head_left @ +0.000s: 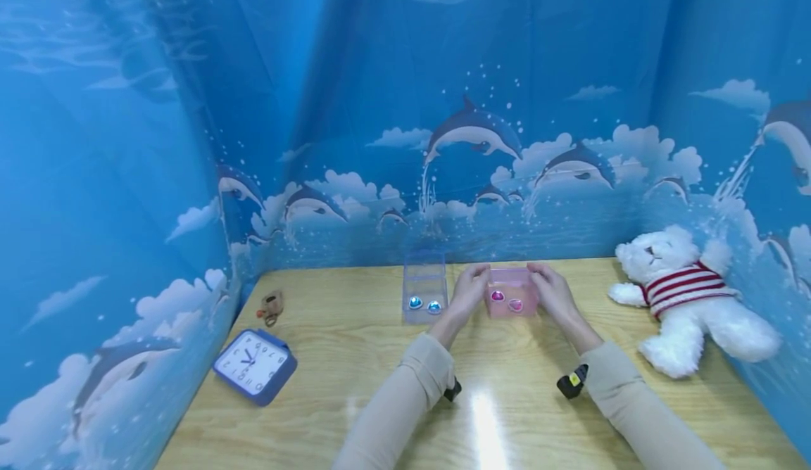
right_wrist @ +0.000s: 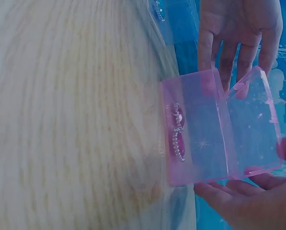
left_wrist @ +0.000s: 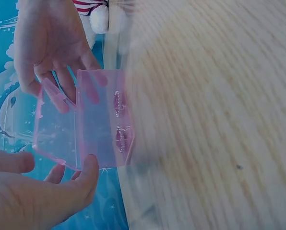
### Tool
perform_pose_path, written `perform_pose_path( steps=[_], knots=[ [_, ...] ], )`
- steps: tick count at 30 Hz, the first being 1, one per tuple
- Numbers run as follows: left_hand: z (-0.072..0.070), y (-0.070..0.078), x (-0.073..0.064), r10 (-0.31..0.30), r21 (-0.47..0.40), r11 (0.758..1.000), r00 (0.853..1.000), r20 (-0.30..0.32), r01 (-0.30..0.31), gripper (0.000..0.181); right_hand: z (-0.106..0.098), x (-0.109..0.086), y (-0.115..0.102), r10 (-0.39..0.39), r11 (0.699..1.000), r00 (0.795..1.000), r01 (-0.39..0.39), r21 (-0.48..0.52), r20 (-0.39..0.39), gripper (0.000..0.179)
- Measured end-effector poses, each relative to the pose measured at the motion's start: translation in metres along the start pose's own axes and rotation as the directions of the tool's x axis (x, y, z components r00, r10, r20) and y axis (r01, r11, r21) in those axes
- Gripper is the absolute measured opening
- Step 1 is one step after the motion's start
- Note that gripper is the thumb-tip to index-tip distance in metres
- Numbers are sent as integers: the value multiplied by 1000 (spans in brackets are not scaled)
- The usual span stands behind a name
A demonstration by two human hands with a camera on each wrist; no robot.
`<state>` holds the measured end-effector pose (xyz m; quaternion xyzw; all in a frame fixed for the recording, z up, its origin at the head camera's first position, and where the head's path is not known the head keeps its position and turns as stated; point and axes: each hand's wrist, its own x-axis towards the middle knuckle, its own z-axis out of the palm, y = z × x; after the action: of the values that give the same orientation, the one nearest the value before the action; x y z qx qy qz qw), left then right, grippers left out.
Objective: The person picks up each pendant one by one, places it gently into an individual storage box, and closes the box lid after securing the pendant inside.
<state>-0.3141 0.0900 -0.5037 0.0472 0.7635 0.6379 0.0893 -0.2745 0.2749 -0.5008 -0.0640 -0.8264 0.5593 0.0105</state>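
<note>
A small clear pink box stands on the table with its hinged lid raised at an angle. Two pink gems with silver beaded rims, one darker and one lighter, lie in it. My left hand holds the box's left side, with the fingers along the wall near the lid. On the opposite side my right hand holds it the same way, its thumb at the lid's outer edge in the right wrist view. Left of my left hand stands a clear blue box with its lid up and two blue gems inside.
At the right lies a white teddy bear in a red-striped sweater. A blue square clock and a small brown trinket are at the left. Blue dolphin-print curtain surrounds the wooden table at the back and sides.
</note>
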Motion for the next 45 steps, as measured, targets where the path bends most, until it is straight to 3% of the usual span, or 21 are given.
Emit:
perform_pose_path(
  steps=[3, 11, 24, 34, 39, 42, 45],
  knots=[
    [0, -3, 0, 27, 45, 999, 1000, -8, -27, 42, 1, 0, 3, -22, 999, 1000, 22, -25, 5, 54],
    [-2, -7, -3, 45, 40, 998, 999, 21, -46, 50, 3, 0, 8, -35, 999, 999, 35, 1, 23, 53],
    [2, -8, -7, -5, 80, 997, 1000, -15, 7, 47, 7, 3, 14, -79, 994, 997, 80, -69, 11, 50],
    [0, -11, -9, 34, 69, 997, 999, -29, -32, 48, 8, 0, 13, -79, 993, 997, 79, -91, 9, 53],
    [-15, -4, -12, 119, 73, 991, 992, -53, -115, 42, 7, -3, 8, -78, 993, 996, 73, -97, -49, 59],
    [-34, 10, -15, 178, 67, 982, 983, -48, -174, 38, 8, -5, -2, -139, 986, 984, 126, -112, -111, 61],
    [-57, 24, -18, 196, 42, 980, 980, -46, -194, 38, 14, -5, -17, -209, 974, 964, 190, -124, -162, 59]
  ],
)
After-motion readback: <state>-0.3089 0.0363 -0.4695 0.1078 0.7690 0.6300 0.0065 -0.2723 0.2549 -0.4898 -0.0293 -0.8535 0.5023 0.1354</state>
